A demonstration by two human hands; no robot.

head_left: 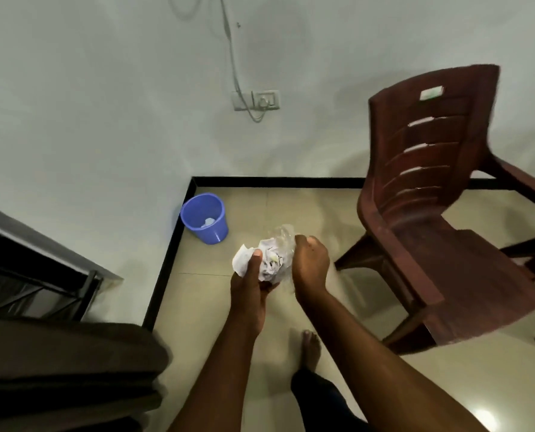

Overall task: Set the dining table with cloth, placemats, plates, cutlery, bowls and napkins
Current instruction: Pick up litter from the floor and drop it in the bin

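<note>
Left of the blue bin [204, 218], in the floor corner, dark furniture stood against the wall. Nearer the camera than the bin, the left hand [250, 277] gripped crumpled white paper [267, 260] while the right hand [310, 264] pinched its clear wrapper [281, 236], apparently bunched as waste for the bin. A brown chair [440, 213] stood right of the bin; no dining table showed.

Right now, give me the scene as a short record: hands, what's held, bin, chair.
left hand: grips crumpled white paper
right hand: pinches clear plastic wrap over the paper
blue bin: on the floor in the wall corner, upright, a scrap inside
brown plastic chair: to the right, nothing on its seat
dining table: not clearly in view
</note>
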